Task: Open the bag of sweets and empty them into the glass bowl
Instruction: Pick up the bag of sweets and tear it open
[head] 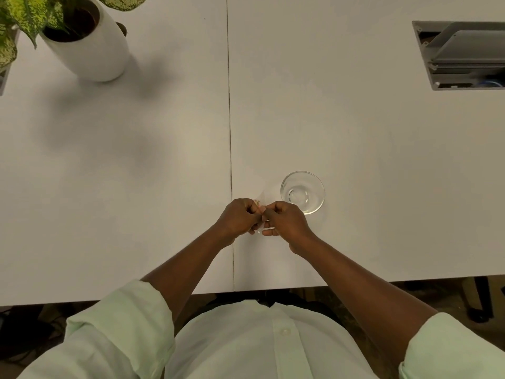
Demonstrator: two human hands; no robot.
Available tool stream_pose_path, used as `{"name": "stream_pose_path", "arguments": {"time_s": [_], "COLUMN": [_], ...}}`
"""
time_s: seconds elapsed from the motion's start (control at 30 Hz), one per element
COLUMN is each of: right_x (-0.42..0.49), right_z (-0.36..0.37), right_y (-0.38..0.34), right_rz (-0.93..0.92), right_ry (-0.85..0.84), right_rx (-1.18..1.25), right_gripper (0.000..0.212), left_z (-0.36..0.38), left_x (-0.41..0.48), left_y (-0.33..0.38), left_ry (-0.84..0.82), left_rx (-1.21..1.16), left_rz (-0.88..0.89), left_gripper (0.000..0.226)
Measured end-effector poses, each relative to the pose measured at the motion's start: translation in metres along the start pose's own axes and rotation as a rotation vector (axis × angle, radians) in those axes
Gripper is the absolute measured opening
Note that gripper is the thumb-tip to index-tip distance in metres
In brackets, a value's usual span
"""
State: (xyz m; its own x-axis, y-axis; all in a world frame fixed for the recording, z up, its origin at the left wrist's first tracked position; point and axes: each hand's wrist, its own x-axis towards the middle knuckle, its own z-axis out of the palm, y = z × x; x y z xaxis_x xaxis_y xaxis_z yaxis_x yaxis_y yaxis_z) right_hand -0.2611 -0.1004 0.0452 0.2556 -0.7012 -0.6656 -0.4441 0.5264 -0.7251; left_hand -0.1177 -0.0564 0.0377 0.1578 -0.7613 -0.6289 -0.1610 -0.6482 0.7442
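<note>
— Glass bowl (pixel 302 192) sits just right of centre on the white worktop (pixel 136 187), nothing visible inside. Where is the bag?

— Pinched between both hands, just left of the bowl and a little nearer the person. The bag of sweets (pixel 259 217) is small and mostly hidden — only clear scraps show between the knuckles.

— And each grip?

— Left hand (pixel 239 218) curled tight on the bag's left side; right hand (pixel 284 222) closed on its right side, fingertips meeting at the middle.

— Anything else?

— A potted plant (pixel 82 36) at upper left, a cable hatch (pixel 461 54) at upper right — both well apart from the hands.
</note>
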Motion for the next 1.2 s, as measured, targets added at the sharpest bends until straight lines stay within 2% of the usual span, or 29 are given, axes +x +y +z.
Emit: {"name": "stream_pose_path", "arguments": {"time_s": [0.27,0.4,0.57,0.67,0.9,0.97,1.03,1.1,1.2], "right_x": [-0.003,-0.005,-0.007,-0.005,-0.005,-0.006,-0.008,-0.010,-0.011], "right_z": [-0.001,0.001,0.004,0.005,-0.001,-0.002,0.000,0.002,0.005], "right_y": [-0.002,0.000,-0.001,0.001,0.001,0.002,0.001,-0.001,0.001], "right_rz": [0.021,0.037,-0.012,-0.017,0.032,0.044,0.040,0.014,-0.018], "right_ry": [-0.012,0.001,0.051,0.072,0.019,0.019,0.028,0.043,0.053], "right_rx": [0.005,0.029,-0.115,-0.158,-0.038,0.002,0.010,-0.082,-0.197], "right_gripper": [0.020,0.025,0.050,0.045,0.021,0.022,0.033,0.043,0.046], "left_z": [-0.005,-0.003,0.000,0.003,0.002,0.002,0.003,0.004,0.005], "left_x": [-0.006,-0.009,-0.010,-0.011,-0.011,-0.012,-0.012,-0.013,-0.014], "left_y": [-0.007,-0.008,-0.007,-0.008,-0.012,-0.012,-0.012,-0.012,-0.010], "left_ry": [-0.059,-0.027,0.002,0.006,0.027,0.032,0.037,0.046,0.061], "left_rx": [-0.313,-0.272,-0.175,-0.161,-0.293,-0.305,-0.288,-0.244,-0.199], "left_rz": [-0.123,-0.105,-0.048,-0.036,-0.096,-0.099,-0.087,-0.063,-0.033], "left_gripper": [0.011,0.011,0.014,0.013,0.024,0.021,0.015,0.009,0.010]}}
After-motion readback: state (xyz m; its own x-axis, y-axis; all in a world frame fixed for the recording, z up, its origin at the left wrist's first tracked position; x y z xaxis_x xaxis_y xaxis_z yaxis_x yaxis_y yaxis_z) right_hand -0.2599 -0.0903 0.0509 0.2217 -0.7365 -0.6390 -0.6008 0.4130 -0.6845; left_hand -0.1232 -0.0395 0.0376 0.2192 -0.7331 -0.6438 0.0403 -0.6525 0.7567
